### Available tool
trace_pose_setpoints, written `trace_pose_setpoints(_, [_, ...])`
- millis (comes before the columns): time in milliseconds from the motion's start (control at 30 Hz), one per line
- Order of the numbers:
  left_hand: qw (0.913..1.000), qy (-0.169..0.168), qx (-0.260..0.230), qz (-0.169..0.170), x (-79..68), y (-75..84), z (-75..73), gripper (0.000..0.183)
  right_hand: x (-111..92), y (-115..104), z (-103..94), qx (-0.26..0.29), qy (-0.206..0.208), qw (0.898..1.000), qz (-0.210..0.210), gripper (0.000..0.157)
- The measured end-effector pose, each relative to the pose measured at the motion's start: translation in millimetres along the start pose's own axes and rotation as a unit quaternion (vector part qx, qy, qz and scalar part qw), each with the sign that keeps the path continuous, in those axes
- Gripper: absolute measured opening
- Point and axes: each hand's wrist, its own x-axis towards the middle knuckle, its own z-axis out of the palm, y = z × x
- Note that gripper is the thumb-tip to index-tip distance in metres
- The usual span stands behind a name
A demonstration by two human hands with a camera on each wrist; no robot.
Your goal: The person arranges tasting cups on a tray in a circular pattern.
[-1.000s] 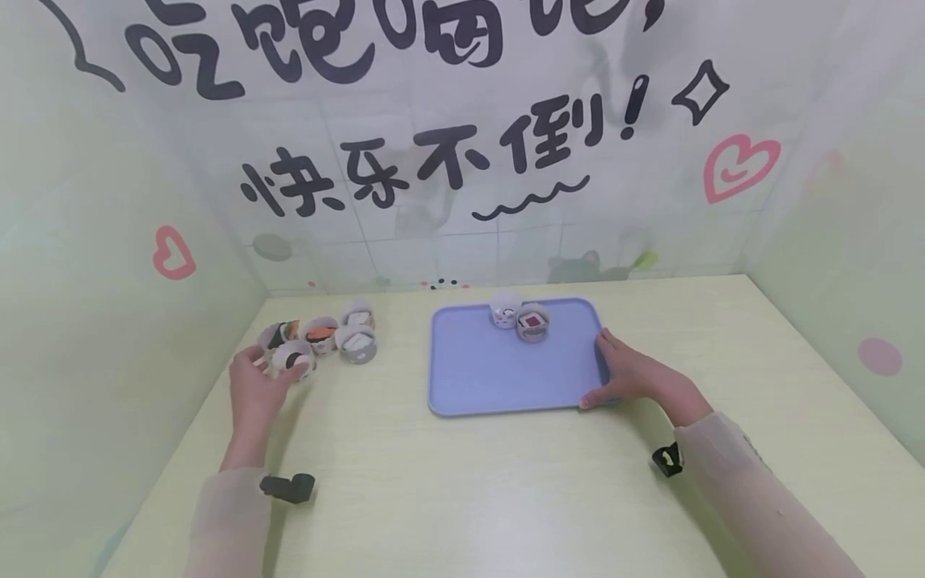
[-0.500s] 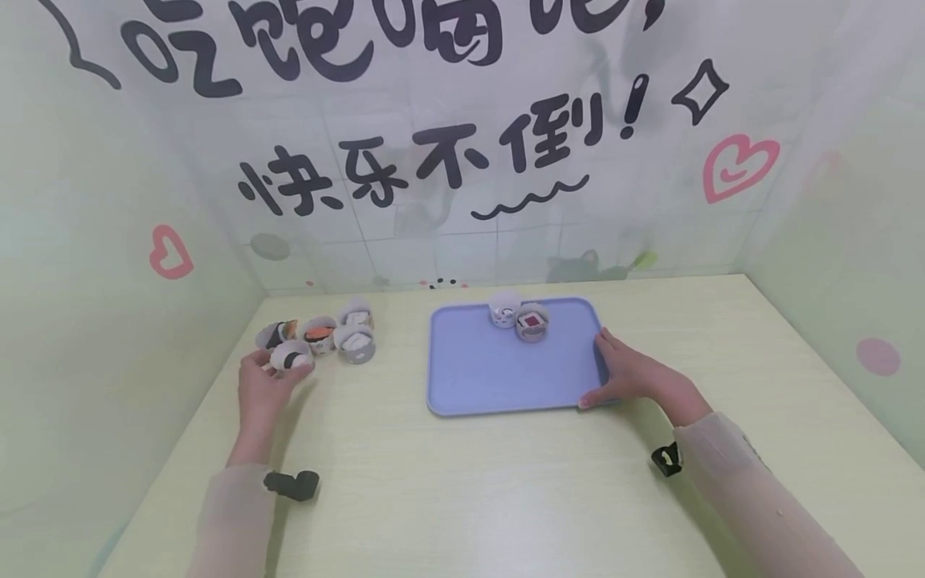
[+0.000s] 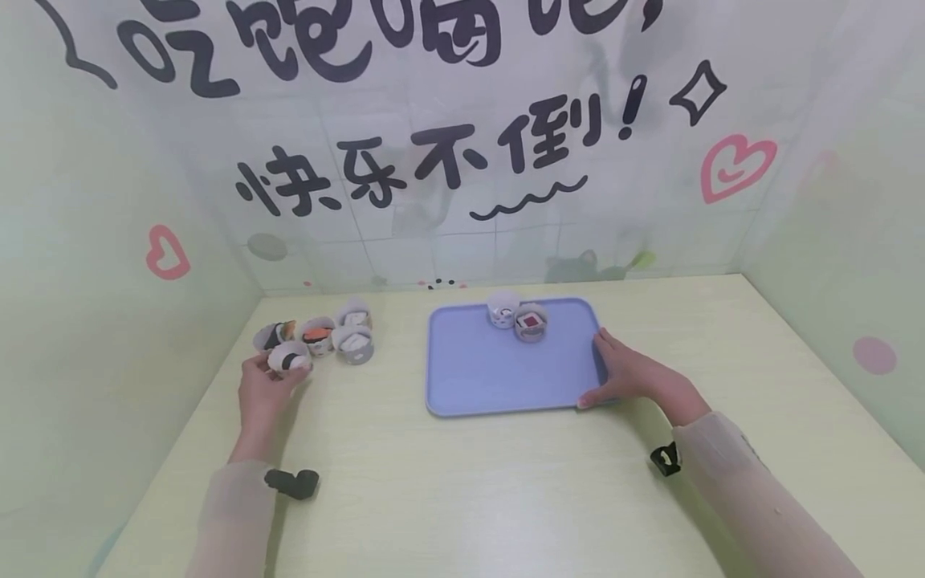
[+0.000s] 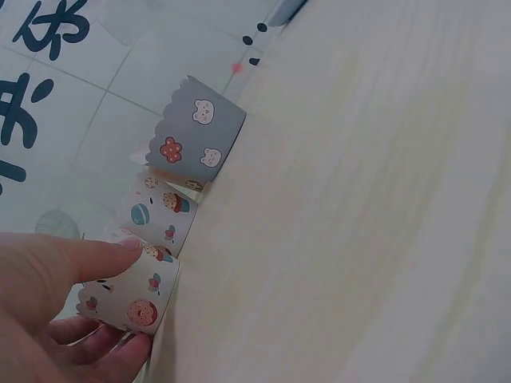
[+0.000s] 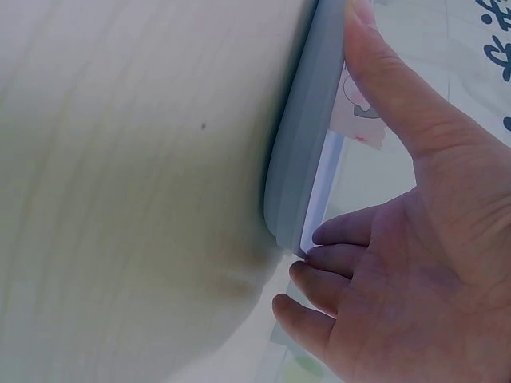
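My left hand (image 3: 263, 395) holds a small white paper cup (image 3: 291, 358) between thumb and fingers at the table's left side. Inside it lies a toy sushi piece, white with a black band. The left wrist view shows the thumb on the cup's (image 4: 144, 299) doughnut-printed wall, fingers on the far side. My right hand (image 3: 632, 374) grips the near right corner of a blue tray (image 3: 506, 377), thumb at the front rim and fingers along the right rim. Two cups stand at the tray's back: a white cup (image 3: 503, 311) and a grey cup (image 3: 531, 323) with a red-centred piece.
Beside the held cup are a cup (image 3: 273, 337) with a black and orange piece, a cup (image 3: 319, 337) with orange-topped sushi, and two more cups, one grey (image 3: 355, 345). A printed wall sheet (image 3: 433, 241) rises behind the table (image 3: 462, 482).
My left fingers have closed in around the cup, and the hand has moved slightly right. The cup appears to stay in place. The right hand stays at the tray's corner.
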Motion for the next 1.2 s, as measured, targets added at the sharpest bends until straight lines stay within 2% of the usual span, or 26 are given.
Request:
trace_pose_setpoints(467, [0.9989,0.009,0.043,0.018,1.5,-5.8,-3.2,0.076,1.0,2.4,2.3,0.004,0.007,1.000,-0.005,0.131])
trace_pose_setpoints(967, [0.9977,-0.016,0.057,0.033,-10.4,-4.2,-2.4,0.074,1.8,2.1,2.8,0.002,0.002,1.000,-0.001,0.132])
trace_pose_setpoints(1200, [0.9975,-0.035,0.045,0.043,-16.4,0.8,-3.1,0.076,1.0,3.2,2.0,-0.005,0.008,1.000,-0.002,0.131])
